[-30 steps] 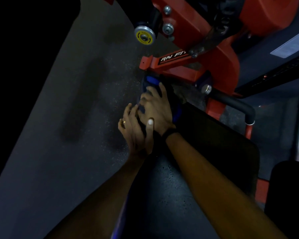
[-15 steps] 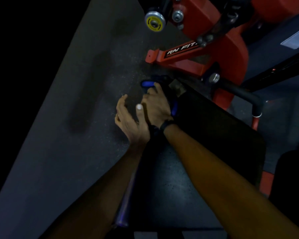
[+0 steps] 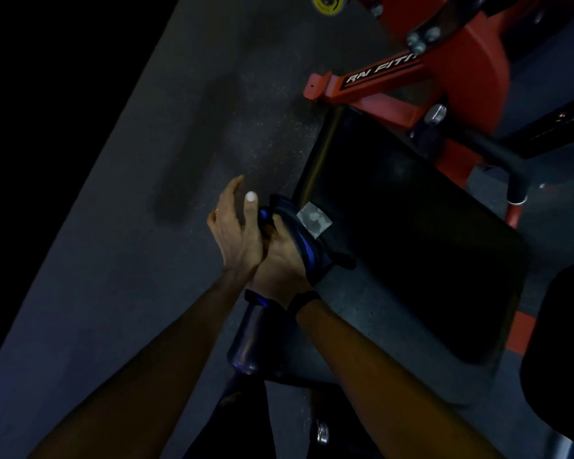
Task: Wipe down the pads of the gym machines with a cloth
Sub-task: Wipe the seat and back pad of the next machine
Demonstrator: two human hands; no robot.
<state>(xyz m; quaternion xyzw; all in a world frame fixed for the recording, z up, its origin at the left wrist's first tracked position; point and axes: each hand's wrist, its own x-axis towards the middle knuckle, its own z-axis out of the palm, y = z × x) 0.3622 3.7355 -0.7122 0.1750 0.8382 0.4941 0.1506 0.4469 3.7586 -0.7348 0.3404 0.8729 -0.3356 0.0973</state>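
Note:
A black pad (image 3: 411, 226) of a red gym machine (image 3: 471, 81) lies tilted at centre right, with a grey patch (image 3: 314, 220) on its left edge. My right hand (image 3: 279, 260) grips a dark blue cloth (image 3: 307, 250) at that edge, and the cloth is bunched over its fingers. Beside it, my left hand (image 3: 236, 226) is pressed against the right hand with fingers straight and thumb raised, the thumb touching the cloth. A dark bottle (image 3: 246, 342) shows under my right wrist; what holds it is hidden.
Dark speckled floor (image 3: 146, 226) spreads to the left. A red frame bar (image 3: 362, 81) with white lettering crosses just beyond the pad. A black handle bar (image 3: 497, 160) sticks out at the right. Another black pad (image 3: 560, 359) stands at the right edge.
Both hands have come back toward me along the pad's left edge, from its far end by the red bar to near the grey patch. The cloth came with the right hand.

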